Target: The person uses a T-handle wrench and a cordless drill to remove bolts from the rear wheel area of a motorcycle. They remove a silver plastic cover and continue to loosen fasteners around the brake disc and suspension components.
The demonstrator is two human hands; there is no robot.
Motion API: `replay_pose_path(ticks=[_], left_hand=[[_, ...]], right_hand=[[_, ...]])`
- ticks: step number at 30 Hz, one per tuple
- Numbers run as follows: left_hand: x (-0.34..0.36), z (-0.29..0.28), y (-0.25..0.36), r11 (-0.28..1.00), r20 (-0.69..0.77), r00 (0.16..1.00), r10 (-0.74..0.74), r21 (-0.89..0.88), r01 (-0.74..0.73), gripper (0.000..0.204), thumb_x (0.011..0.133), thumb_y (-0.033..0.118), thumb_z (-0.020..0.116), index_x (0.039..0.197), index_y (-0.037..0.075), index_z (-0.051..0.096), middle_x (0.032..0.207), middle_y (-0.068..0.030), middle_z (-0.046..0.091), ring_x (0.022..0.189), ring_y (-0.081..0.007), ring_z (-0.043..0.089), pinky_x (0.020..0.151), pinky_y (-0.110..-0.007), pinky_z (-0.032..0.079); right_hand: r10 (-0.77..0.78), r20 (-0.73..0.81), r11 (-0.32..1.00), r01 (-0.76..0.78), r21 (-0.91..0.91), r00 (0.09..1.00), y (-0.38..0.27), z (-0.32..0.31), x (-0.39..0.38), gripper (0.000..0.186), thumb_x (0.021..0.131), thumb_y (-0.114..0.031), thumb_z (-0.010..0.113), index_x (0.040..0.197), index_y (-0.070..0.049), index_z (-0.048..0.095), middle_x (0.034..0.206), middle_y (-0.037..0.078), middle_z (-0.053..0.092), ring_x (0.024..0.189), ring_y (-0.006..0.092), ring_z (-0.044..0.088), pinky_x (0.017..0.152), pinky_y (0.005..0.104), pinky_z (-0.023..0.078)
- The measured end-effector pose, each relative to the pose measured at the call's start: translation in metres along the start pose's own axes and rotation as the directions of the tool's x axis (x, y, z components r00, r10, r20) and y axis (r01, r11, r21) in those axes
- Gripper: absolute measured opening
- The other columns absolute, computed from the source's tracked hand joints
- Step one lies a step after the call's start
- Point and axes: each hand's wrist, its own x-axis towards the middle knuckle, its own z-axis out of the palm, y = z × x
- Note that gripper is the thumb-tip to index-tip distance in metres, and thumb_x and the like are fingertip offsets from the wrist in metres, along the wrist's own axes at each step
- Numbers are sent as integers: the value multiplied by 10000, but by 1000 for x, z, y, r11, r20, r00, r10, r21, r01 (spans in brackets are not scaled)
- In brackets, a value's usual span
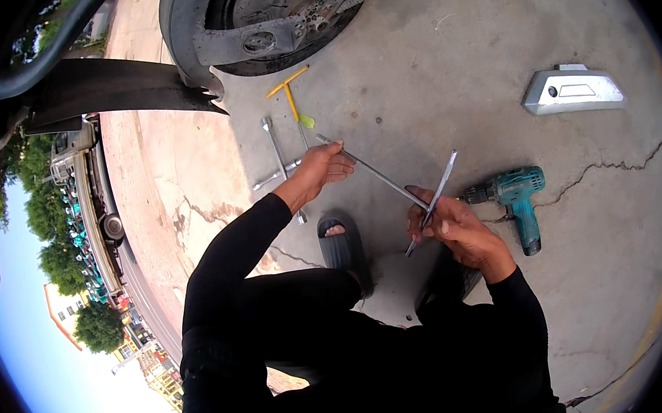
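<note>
From the head view, the silver T-handle wrench (pixel 379 175) is held above the concrete floor (pixel 444 68), its shaft slanting rightward and bodyward from the left hand (pixel 321 172), pinching near the tip, to the right hand (pixel 461 229), gripping at the crossbar.

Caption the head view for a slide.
Left hand and right hand hold a metal T-handle tool above a concrete floor where a teal drill lies.
</note>
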Motion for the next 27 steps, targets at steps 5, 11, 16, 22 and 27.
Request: replay_pose_path(ticks=[5,11,16,22,27], left_hand=[[26,38,7,992,92,994,50,112,-61,343,988,385,537,1040,48,571,944,-102,688,854,-176,655,748,-309,517],[28,116,91,901,213,903,374,149,-409,332,1005,380,509,1046,51,495,947,-124,695,809,-178,665,718,-313,522],[30,107,138,832,73,829,554,-73,-550,295,1025,350,478,1041,55,472,952,-133,693,765,-186,674,679,-306,523],[30,81,163,809,2,814,580,-119,-576,277,1017,337,518,1029,62,498,991,-133,677,781,-193,671,633,-282,535],[31,82,165,817,-16,818,574,-47,-574,314,1004,376,532,1039,65,505,995,-124,683,782,-177,665,647,-279,512]], right_hand=[[-61,-259,716,-139,-685,964,32,-2,-19,601,896,-170,686,1394,48,431,788,99,562,708,123,509,684,283,451],[-251,-534,953,111,-281,807,38,-2,-22,439,974,-182,586,1378,-25,517,695,2,511,617,72,460,569,238,391],[-242,-486,962,140,-236,840,-28,-6,20,405,995,-277,569,1309,-22,580,671,-61,428,587,55,393,599,222,401],[-205,-411,978,168,-126,888,-58,-9,61,415,988,-289,576,1268,17,587,635,-58,385,552,66,385,698,263,462],[-167,-422,985,165,-42,891,-50,-7,63,451,990,-299,565,1290,38,559,618,-66,345,543,64,374,726,287,476]])
